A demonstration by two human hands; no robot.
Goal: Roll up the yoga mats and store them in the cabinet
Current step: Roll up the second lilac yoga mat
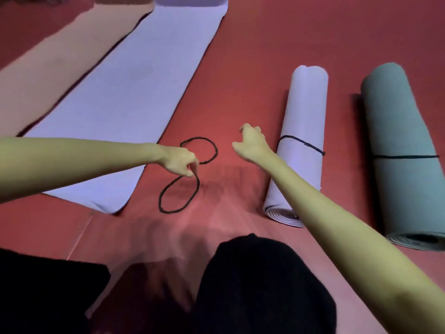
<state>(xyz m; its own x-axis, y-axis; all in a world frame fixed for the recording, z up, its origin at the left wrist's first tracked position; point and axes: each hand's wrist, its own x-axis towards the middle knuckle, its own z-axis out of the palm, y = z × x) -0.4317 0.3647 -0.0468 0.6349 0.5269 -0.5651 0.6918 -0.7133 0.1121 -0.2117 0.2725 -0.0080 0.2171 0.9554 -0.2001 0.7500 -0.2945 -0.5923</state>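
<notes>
A: Status? B: Left hand [179, 162] is pinching a black band [179, 197] just right of the flat lilac mat [125, 97]; right hand [250, 143] is hovering, fingers loosely curled, empty.
A: Risk? B: Band is possibly slipping; thin pinch.

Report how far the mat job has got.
Done: the rolled lilac mat and rolled grey-green mat lie tied with black cords. In hand: the left hand pinches a loose black cord loop; the right hand holds nothing. Left: the flat lilac mat and flat tan mat are unrolled; no cabinet in view.
</notes>
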